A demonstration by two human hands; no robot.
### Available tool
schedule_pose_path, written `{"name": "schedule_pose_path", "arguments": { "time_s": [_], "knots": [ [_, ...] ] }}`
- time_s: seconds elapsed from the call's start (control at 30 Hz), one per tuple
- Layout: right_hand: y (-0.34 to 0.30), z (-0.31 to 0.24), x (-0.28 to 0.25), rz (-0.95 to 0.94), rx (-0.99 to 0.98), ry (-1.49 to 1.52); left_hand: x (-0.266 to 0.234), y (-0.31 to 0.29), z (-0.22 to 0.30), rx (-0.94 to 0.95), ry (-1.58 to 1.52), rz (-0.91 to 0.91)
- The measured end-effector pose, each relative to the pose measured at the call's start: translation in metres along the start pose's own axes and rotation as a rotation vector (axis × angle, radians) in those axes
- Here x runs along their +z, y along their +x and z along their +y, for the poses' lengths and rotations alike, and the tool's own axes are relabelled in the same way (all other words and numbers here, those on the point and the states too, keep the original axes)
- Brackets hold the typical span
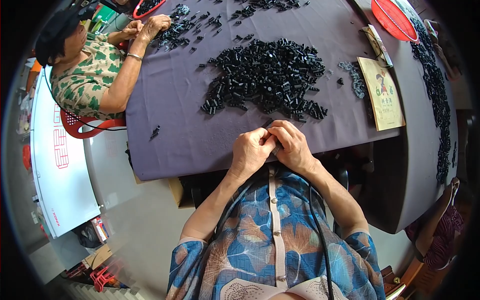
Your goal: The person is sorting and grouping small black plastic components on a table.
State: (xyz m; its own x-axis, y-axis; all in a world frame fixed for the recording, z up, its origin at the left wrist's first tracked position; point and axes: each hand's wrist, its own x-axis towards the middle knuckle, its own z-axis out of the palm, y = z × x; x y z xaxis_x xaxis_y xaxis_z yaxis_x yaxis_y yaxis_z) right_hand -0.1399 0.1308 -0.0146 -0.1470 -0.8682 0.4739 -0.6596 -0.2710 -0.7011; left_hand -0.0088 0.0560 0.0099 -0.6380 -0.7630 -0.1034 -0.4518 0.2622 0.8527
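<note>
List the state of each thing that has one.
Left hand: fingers closed on a small dark piece
Right hand: fingers closed beside the left's
Small dark piece: held, partly hidden
Black parts: heaped, some scattered
Yellow booklet: closed, lying flat
Pale translucent pieces: loosely bunched
Upper-left red basket: holding dark parts
</note>
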Motion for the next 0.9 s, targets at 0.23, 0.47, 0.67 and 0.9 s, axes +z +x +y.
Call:
{"name": "schedule_pose_path", "arguments": {
  "time_s": [0.23, 0.47, 0.67, 0.9],
  "knots": [
    [0.001, -0.002, -0.001, -0.022, 0.03, -0.023, -0.003, 0.006, -0.006, -0.095, -0.074, -0.087],
    [0.003, -0.004, -0.003, -0.007, 0.035, -0.009, -0.006, 0.013, -0.012, -0.097, -0.226, -0.142],
    [0.002, -0.004, -0.002, 0.001, 0.034, -0.007, -0.008, 0.014, -0.01, -0.12, -0.243, -0.176],
    [0.001, -0.004, -0.003, 0.001, 0.032, -0.019, -0.009, 0.015, -0.013, -0.117, -0.234, -0.202]
  ]
}}
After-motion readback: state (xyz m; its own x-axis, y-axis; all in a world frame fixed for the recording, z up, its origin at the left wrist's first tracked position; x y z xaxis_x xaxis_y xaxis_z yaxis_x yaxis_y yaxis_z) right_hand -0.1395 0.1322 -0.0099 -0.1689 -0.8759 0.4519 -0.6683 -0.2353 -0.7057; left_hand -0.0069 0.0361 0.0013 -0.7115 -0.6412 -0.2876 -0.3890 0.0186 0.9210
